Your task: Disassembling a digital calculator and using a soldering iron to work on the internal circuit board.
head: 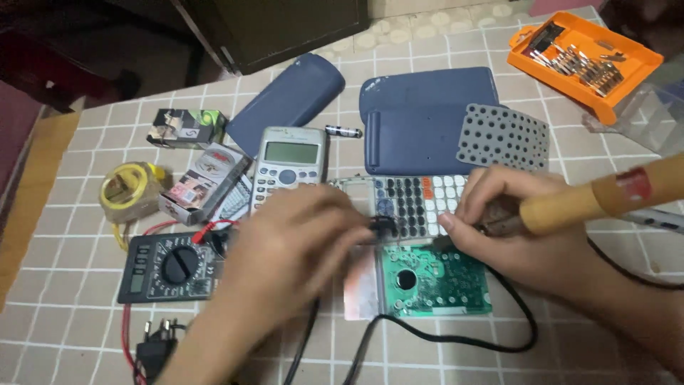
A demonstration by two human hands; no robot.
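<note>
Bare hands (299,242) (no sleeves, unadorned)

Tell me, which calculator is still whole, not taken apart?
The grey calculator with its screen, lying just above the left hand. The other is opened up: its key frame and green circuit board lie bare.

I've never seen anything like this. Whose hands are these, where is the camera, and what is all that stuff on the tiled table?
There is no machine here: a person wears a camera on the head, so this one picture looks down at their own two bare hands. The right hand holds a soldering iron with a wooden handle. The left hand pinches a small dark part over a green circuit board. On the tiled table lie a calculator, an opened keypad frame, blue covers, a grey rubber key mat, a black meter with a dial, a yellow tape roll and an orange tray of screwdriver bits.
</note>
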